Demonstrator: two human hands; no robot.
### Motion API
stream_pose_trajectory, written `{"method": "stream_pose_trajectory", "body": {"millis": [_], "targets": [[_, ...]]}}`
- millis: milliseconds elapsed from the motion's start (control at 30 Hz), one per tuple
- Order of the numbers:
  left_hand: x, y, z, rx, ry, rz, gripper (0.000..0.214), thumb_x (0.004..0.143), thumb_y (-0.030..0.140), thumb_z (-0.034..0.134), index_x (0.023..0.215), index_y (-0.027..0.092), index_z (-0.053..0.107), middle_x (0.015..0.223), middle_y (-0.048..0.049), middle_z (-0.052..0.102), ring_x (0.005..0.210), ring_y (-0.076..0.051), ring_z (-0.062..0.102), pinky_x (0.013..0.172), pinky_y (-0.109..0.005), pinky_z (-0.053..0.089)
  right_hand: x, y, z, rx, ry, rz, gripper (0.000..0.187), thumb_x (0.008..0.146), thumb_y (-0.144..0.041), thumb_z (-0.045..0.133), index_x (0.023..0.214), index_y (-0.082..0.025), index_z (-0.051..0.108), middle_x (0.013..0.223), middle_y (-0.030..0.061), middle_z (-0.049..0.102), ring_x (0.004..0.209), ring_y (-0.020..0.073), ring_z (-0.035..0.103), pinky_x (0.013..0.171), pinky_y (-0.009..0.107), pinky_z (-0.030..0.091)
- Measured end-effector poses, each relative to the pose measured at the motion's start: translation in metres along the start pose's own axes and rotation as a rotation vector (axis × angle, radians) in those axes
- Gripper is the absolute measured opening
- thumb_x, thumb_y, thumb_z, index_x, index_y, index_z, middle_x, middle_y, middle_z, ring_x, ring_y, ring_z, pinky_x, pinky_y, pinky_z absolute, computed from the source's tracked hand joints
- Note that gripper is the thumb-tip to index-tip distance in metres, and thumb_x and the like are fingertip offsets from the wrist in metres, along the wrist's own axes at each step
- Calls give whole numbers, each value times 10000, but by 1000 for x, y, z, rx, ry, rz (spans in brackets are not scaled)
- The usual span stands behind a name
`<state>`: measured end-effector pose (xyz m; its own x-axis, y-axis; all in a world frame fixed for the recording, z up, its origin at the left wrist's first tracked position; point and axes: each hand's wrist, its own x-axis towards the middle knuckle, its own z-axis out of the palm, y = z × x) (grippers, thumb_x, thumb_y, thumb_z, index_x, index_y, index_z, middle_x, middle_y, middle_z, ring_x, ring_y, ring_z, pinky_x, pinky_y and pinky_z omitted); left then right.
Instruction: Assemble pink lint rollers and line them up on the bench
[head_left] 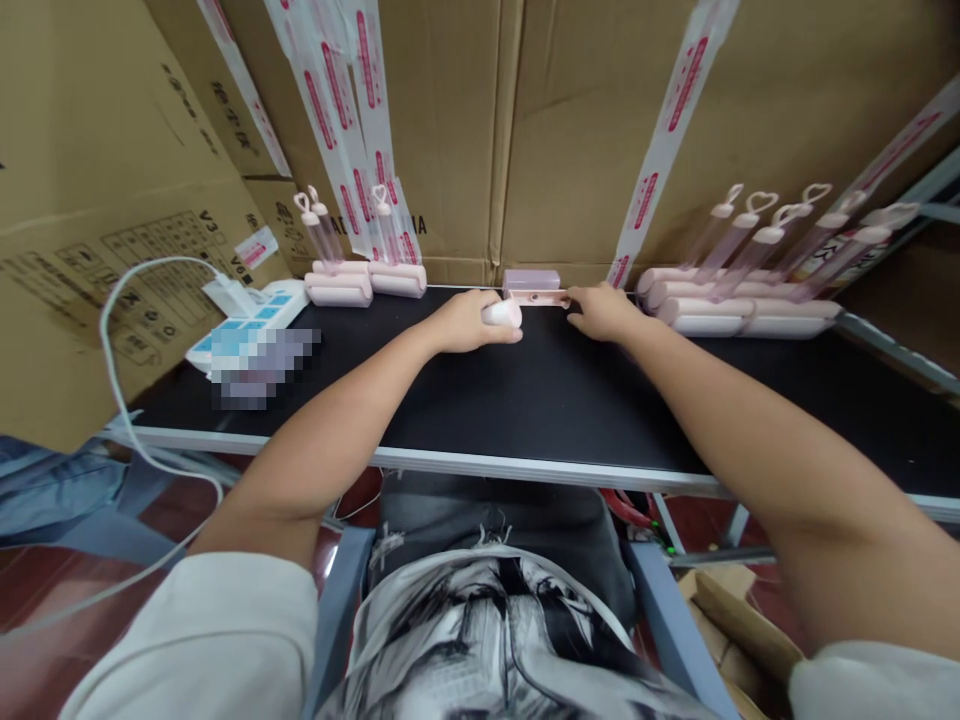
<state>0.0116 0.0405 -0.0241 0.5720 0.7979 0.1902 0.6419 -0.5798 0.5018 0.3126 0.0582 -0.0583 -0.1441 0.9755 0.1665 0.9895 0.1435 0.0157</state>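
The left hand (465, 322) is curled round a short white and pale pink cylinder with a smooth finish (502, 315), gripped between thumb and fingers, with its round end turned to the right. The cylinder is above the far-middle part of the flat black tabletop with a pale metal edge (525, 400); contact with the surface cannot be confirmed.

The right hand (606, 312) is partly open, fingers bent, with its fingertips at the right end of a long, narrow pale pink piece with a small dark spot near its middle (536, 298). Whether that end is pinched or only touched cannot be told. Directly behind the piece is a translucent lilac-pink rectangular block (531, 280), near the brown cardboard backing (442, 130).

To the left, rounded pale pink bodies (397, 281) lie near the backing, with three transparent pink tubes topped with loops (386, 235) standing among them. To the right, just beyond the right hand, a larger group of rounded pink-and-white bodies (701, 318) lies close together with similar tubes, several of them appearing tilted.

At far left, a white power strip with blue panels (277, 300) bears a white plug (234, 297); a pixelated object beside it cannot be identified
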Motion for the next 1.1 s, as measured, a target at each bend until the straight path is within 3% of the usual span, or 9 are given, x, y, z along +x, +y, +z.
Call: {"method": "stream_pose_trajectory", "body": {"millis": [100, 233, 333, 433, 600, 700, 833, 967, 1100], "targets": [[3, 0, 0, -294, 119, 41, 612, 800, 695, 742, 1085, 154, 719, 1039, -87, 738, 939, -233, 654, 895, -365, 488, -3, 1, -2, 4, 36, -48, 407, 942, -249, 668, 1316, -172, 811, 1238, 179, 837, 1230, 418, 720, 1026, 510, 553], [8, -3, 1, -561, 238, 47, 562, 858, 735, 675, 978, 186, 684, 904, -43, 688, 884, -205, 642, 848, -337, 509, -13, -7, -10, 136, 73, -174, 279, 880, -239, 730, 1131, -175, 836, 1023, 112, 854, 990, 313, 770, 914, 394, 550], [11, -5, -1, -754, 322, -34, 540, 881, 752, 654, 910, 213, 633, 787, -25, 627, 779, -199, 648, 760, -336, 545, -26, -17, -20, 291, 130, -265, 231, 897, -281, 722, 1080, -195, 834, 938, 71, 838, 866, 264, 767, 844, 359, 541], [10, -4, -8, -891, 381, -92, 592, 893, 813, 623, 933, 222, 635, 795, -45, 656, 803, -236, 721, 773, -376, 603, -38, -25, -29, 386, 226, -361, 283, 955, -327, 661, 1126, -190, 840, 962, 83, 835, 868, 262, 768, 852, 367, 554], [6, 2, -17, -975, 272, -211, 808, 843, 993, 502, 1021, 228, 694, 813, -78, 704, 934, -329, 811, 801, -448, 650, -41, -36, -31, 333, 335, -378, 317, 925, -218, 609, 1102, -162, 865, 1066, 143, 838, 981, 312, 779, 944, 425, 579], [5, 6, -15, -975, 176, -262, 891, 803, 1055, 461, 1083, 245, 704, 830, -86, 739, 989, -345, 818, 803, -455, 663, -39, -45, -30, 233, 288, -271, 320, 917, -182, 589, 1065, -146, 871, 1100, 165, 835, 1028, 335, 774, 980, 435, 571], [4, 11, -12, -855, 49, -272, 994, 758, 1114, 374, 1178, 273, 696, 921, -116, 781, 1095, -371, 805, 826, -480, 672, -40, -60, -30, 157, 204, -171, 379, 976, -195, 540, 1173, -128, 856, 1208, 195, 812, 1115, 350, 756, 1032, 423, 548], [2, 14, -12, -808, 28, -248, 1075, 701, 1152, 332, 1208, 278, 698, 917, -125, 779, 1106, -389, 795, 840, -515, 671, -43, -71, -29, 161, 166, -102, 415, 1016, -216, 518, 1279, -108, 820, 1310, 219, 792, 1212, 374, 741, 1066, 428, 537], [2, 13, -14, -800, 41, -243, 1085, 710, 1147, 302, 1212, 278, 713, 886, -121, 769, 1066, -374, 797, 851, -518, 671, -44, -70, -25, 210, 124, -27, 437, 1028, -394, 617, 1333, -141, 800, 1264, 201, 826, 1179, 395, 760, 978, 435, 550]]}}
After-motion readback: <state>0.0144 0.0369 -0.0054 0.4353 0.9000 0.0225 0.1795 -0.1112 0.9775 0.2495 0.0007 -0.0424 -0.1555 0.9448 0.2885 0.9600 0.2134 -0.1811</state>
